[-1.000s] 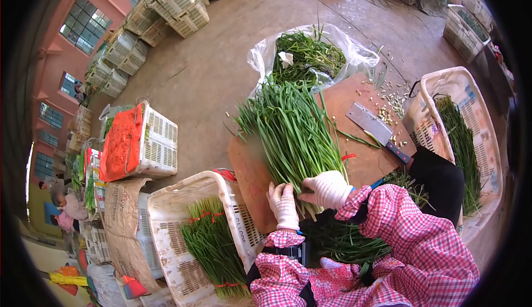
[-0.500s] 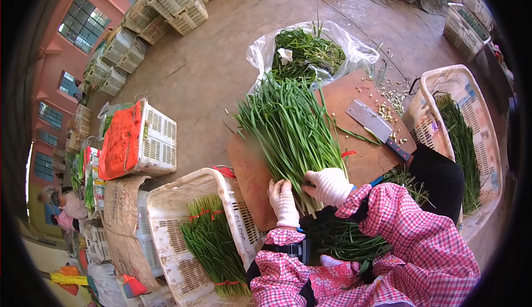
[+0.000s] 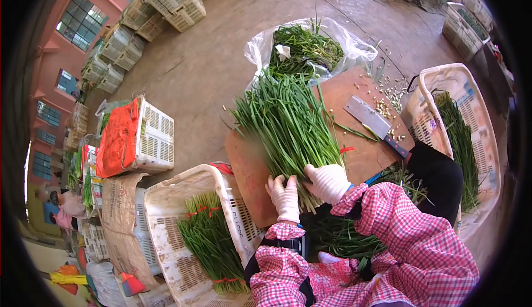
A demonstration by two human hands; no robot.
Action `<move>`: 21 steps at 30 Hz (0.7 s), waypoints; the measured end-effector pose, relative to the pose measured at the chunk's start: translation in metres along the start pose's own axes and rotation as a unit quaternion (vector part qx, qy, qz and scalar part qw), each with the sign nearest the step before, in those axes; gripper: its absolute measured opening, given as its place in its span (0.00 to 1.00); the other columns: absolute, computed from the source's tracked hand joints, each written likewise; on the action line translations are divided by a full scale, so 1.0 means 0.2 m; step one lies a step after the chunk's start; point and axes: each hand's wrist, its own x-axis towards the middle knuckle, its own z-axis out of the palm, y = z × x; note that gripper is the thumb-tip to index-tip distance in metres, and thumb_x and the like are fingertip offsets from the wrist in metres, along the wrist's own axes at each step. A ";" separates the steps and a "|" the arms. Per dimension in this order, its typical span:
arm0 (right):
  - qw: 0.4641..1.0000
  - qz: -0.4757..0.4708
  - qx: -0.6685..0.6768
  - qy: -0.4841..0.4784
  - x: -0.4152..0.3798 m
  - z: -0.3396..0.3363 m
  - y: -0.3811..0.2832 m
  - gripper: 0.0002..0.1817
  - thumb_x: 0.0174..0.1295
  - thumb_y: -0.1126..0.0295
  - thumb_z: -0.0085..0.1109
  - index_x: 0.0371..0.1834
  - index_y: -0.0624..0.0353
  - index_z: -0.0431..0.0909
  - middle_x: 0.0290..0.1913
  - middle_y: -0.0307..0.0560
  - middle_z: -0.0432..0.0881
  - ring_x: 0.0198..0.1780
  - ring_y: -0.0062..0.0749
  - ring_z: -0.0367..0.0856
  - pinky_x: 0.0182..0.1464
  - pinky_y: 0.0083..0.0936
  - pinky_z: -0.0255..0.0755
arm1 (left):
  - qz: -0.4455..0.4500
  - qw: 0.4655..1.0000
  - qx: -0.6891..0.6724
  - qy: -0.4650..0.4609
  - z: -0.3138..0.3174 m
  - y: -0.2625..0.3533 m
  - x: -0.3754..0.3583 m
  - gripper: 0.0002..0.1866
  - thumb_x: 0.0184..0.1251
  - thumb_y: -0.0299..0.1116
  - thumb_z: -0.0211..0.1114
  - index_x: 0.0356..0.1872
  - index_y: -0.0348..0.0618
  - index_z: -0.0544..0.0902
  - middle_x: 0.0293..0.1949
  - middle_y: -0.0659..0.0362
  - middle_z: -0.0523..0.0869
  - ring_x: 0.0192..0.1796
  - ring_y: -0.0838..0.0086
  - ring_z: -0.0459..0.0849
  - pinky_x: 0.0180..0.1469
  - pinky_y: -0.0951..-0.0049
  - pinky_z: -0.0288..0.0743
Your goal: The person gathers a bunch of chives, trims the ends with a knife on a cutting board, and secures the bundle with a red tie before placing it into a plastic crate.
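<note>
Gloved left hand and right hand flank stem ends of greens on a board, knife lying nearby.

Free board left of greens, cleaver right

2 hands in front of the body, near each other, small gap between. Left hand: white ribbed covering, fingers pointing away from body, thumb and fingers parted, slightly bent. Right hand: same white covering, angled inward to the left, back of hand up, fingertips partly hidden. Left forearm fairly straight, dark band near the wrist. Right forearm slants in from the right, elbow bent outward. Pink checked sleeves on both.
</note>
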 end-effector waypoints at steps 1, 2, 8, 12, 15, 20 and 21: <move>1.000 0.001 0.000 0.000 0.00 0.00 0.00 0.15 0.56 0.57 0.60 0.36 0.56 0.72 0.22 0.51 0.80 0.28 0.49 0.82 0.31 0.44 0.74 | 0.001 1.000 -0.009 0.012 0.01 -0.01 0.00 0.21 0.56 0.42 0.69 0.46 0.38 0.81 0.68 0.46 0.65 0.73 0.50 0.53 0.73 0.61 0.47; 1.000 0.013 0.007 0.004 0.00 0.00 0.00 0.14 0.56 0.57 0.60 0.36 0.56 0.73 0.23 0.52 0.80 0.28 0.50 0.82 0.32 0.44 0.74 | 0.000 1.000 -0.010 0.011 0.01 -0.01 0.00 0.21 0.56 0.42 0.69 0.46 0.38 0.81 0.68 0.46 0.65 0.73 0.50 0.53 0.73 0.61 0.47; 0.992 0.058 0.099 0.055 -0.01 0.01 0.04 0.14 0.56 0.58 0.60 0.36 0.55 0.75 0.26 0.54 0.82 0.32 0.53 0.82 0.36 0.44 0.75 | 0.034 0.998 -0.031 0.049 0.01 0.01 -0.01 0.24 0.54 0.36 0.70 0.52 0.39 0.77 0.69 0.44 0.63 0.73 0.50 0.54 0.73 0.60 0.49; 0.986 0.093 0.127 0.061 -0.02 0.01 0.05 0.12 0.56 0.58 0.60 0.36 0.53 0.77 0.27 0.53 0.82 0.33 0.51 0.82 0.38 0.43 0.75 | 0.102 0.989 0.013 0.108 0.00 0.11 -0.04 0.24 0.53 0.30 0.68 0.54 0.40 0.77 0.68 0.43 0.63 0.72 0.54 0.56 0.72 0.63 0.49; 0.985 0.081 0.137 0.062 -0.02 0.02 0.07 0.12 0.56 0.57 0.60 0.36 0.52 0.77 0.27 0.52 0.82 0.33 0.50 0.82 0.38 0.43 0.75 | 0.152 0.979 0.060 0.120 0.01 0.13 -0.05 0.21 0.51 0.28 0.69 0.50 0.43 0.79 0.68 0.42 0.63 0.73 0.51 0.55 0.73 0.60 0.48; 0.986 0.075 0.139 0.056 -0.02 0.02 0.07 0.12 0.56 0.56 0.60 0.36 0.51 0.77 0.27 0.52 0.82 0.32 0.50 0.82 0.37 0.43 0.75 | 0.132 0.980 0.111 0.101 0.03 0.12 -0.05 0.12 0.55 0.36 0.68 0.39 0.44 0.83 0.69 0.43 0.62 0.73 0.45 0.52 0.73 0.55 0.47; 0.986 0.074 0.138 0.055 -0.02 0.01 0.07 0.12 0.56 0.56 0.60 0.36 0.51 0.77 0.26 0.52 0.82 0.32 0.50 0.82 0.37 0.43 0.75 | 0.125 0.982 0.100 0.099 0.03 0.13 -0.05 0.13 0.57 0.40 0.68 0.38 0.44 0.83 0.69 0.43 0.62 0.73 0.44 0.52 0.73 0.54 0.47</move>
